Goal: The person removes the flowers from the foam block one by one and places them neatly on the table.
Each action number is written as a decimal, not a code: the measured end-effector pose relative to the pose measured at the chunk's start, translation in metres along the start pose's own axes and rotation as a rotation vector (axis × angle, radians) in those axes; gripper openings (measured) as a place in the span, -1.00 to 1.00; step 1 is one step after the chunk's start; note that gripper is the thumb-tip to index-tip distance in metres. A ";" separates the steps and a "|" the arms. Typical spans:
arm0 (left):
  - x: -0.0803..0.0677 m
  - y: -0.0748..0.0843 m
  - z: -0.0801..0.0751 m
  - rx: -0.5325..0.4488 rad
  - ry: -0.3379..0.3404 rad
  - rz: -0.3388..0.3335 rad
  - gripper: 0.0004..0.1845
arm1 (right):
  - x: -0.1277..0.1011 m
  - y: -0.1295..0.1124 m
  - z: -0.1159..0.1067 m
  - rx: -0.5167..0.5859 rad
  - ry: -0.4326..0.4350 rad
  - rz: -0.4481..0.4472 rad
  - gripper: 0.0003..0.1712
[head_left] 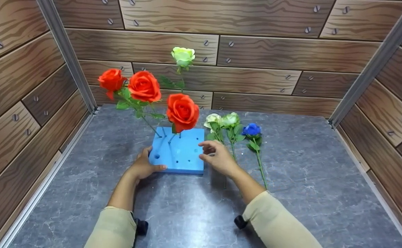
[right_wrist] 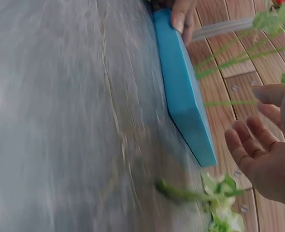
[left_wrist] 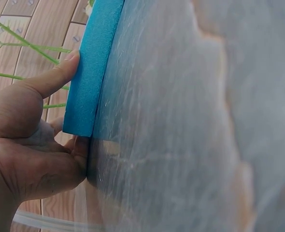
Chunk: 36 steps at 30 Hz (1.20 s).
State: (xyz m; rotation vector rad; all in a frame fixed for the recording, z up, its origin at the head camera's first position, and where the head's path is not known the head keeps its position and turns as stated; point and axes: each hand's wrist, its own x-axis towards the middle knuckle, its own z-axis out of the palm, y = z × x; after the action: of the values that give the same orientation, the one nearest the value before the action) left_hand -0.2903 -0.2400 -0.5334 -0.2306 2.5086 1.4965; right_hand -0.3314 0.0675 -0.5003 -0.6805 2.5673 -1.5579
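Note:
A light blue block (head_left: 183, 151) with several holes in its top lies flat on the table. My left hand (head_left: 144, 166) grips its near left corner, the thumb along the front edge and the fingers on the left side. Three red roses, a left one (head_left: 111, 81), a middle one (head_left: 144, 86) and a right one (head_left: 182, 112), stand in the block, their stems leaning. Behind them rises a pale green rose (head_left: 183, 56), also upright. Over the block's right edge hovers my right hand (head_left: 218, 156), its fingers loosely bent and holding nothing.
Right of the block lie a whitish rose (head_left: 212, 120), a pale green rose (head_left: 231, 120) and a blue rose (head_left: 252, 129), blooms toward the back wall. Wood-patterned panels (head_left: 256, 51) enclose the grey table (head_left: 307, 179) at the back and both sides.

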 end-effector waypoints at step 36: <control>0.004 0.001 0.002 0.010 0.043 -0.019 0.25 | 0.069 -0.001 0.095 0.402 0.062 0.078 -0.46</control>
State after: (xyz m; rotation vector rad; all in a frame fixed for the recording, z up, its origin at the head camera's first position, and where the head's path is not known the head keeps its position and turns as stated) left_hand -0.2944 -0.2382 -0.5344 -0.2872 2.5396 1.4873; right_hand -0.3671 -0.0392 -0.5337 -0.4885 2.1806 -2.0080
